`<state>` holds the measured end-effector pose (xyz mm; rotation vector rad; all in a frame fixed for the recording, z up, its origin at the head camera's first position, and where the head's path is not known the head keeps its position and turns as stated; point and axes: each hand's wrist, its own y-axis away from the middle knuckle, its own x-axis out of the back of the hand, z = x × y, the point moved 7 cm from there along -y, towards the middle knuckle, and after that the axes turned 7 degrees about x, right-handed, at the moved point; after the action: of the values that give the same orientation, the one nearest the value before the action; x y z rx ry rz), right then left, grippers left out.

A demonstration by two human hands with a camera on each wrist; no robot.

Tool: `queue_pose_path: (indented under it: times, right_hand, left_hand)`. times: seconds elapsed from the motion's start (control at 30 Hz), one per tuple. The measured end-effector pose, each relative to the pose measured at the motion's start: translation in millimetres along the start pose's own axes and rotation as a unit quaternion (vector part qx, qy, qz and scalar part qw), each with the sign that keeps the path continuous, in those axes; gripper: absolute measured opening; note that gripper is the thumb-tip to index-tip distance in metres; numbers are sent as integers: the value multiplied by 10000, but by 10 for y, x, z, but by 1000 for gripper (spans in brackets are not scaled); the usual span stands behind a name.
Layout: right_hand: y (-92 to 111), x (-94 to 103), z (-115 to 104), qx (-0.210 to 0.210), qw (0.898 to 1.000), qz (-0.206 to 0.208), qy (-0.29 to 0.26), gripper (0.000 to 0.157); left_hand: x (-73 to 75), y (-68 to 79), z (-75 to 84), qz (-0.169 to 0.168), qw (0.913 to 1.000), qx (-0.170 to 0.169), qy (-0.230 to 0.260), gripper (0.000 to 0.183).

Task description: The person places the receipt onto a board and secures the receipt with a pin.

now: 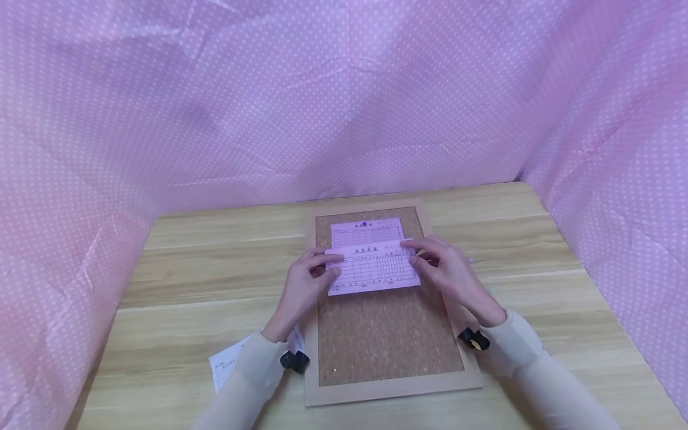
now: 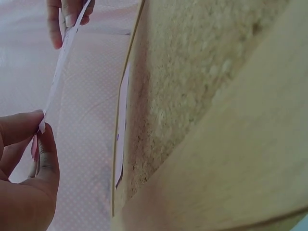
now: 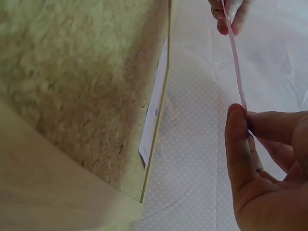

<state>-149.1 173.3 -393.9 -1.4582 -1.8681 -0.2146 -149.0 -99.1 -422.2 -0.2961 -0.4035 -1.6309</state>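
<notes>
A printed pink paper form [image 1: 373,272] is stretched between both hands over the upper half of a framed corkboard [image 1: 387,343]. My left hand [image 1: 305,283] pinches its left edge between thumb and fingers. At the right edge, my right hand [image 1: 450,272] pinches it the same way. Both wrist views show the held form [image 2: 60,72] nearly edge-on, raised off the cork [image 3: 72,82]. Behind it, a second pink form [image 1: 366,235] lies on the board, with a dark blue pushpin [image 1: 364,224] at its top edge. The held form covers its lower part.
Another paper form [image 1: 224,363] lies on the wooden table [image 1: 177,286] left of the board, partly under the left forearm. Two small pale objects, one bluish [image 1: 470,260] and one greenish [image 1: 490,292], are beside the right hand and wrist. Pink dotted cloth [image 1: 344,119] surrounds the table.
</notes>
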Motion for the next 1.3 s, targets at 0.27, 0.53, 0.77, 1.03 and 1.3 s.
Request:
queue_pose_path:
  times: [0.27, 0.53, 0.77, 1.03, 1.3]
  right_hand:
    - [-40, -60, 67, 170, 9982, -436, 376, 34]
    - [-78, -171, 130, 331, 9937, -966, 458, 35]
    - [-65, -274, 208, 247, 9899, -1283, 546, 33]
    - [-143, -300, 274, 33, 9881, -1401, 640, 33]
    - [-198, -321, 325, -126, 9843, -1552, 831, 33]
  left_hand:
    - [-74, -72, -15, -268, 9981, -202, -508, 32]
    - [-191, -94, -46, -744, 9886, -485, -1219, 41]
    - [-295, -77, -83, -1166, 9796, -447, -1574, 44]
    - [-274, -134, -90, -1151, 9768, -465, -1747, 48]
    - [-354, -193, -107, -1286, 9603, -395, -2443, 50]
